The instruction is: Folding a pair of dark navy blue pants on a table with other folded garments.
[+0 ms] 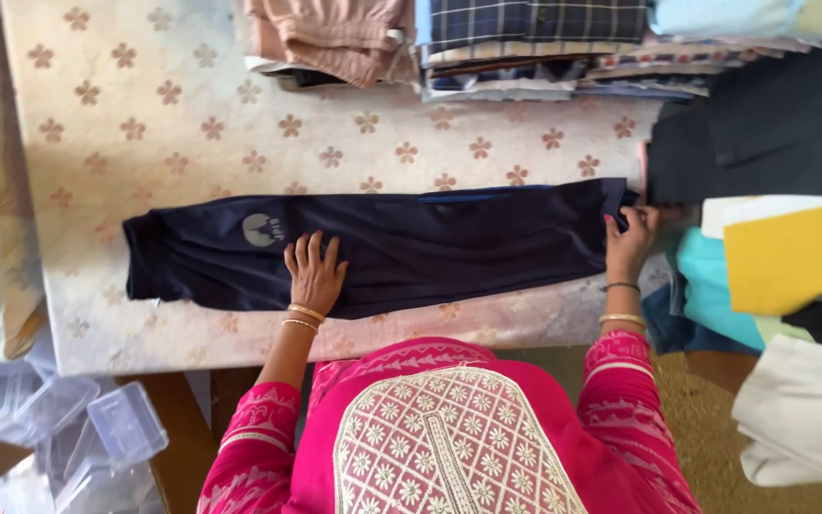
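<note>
A pair of dark navy trousers (430,249) lies folded lengthwise across a table covered in a cream cloth with flower print (145,124). A pale round emblem sits near the trousers' left end. My left hand (314,274) rests flat on the trousers near the middle, fingers spread, pressing the fabric. My right hand (630,243) pinches the right end of the trousers at the table's right edge. Both wrists carry bangles, and pink embroidered sleeves cover my arms.
Stacks of folded checked and plain clothes (525,48) line the far edge of the table. A black garment (763,143) and yellow, teal and white folded pieces (782,257) lie to the right. Clear plastic boxes (68,428) sit at lower left.
</note>
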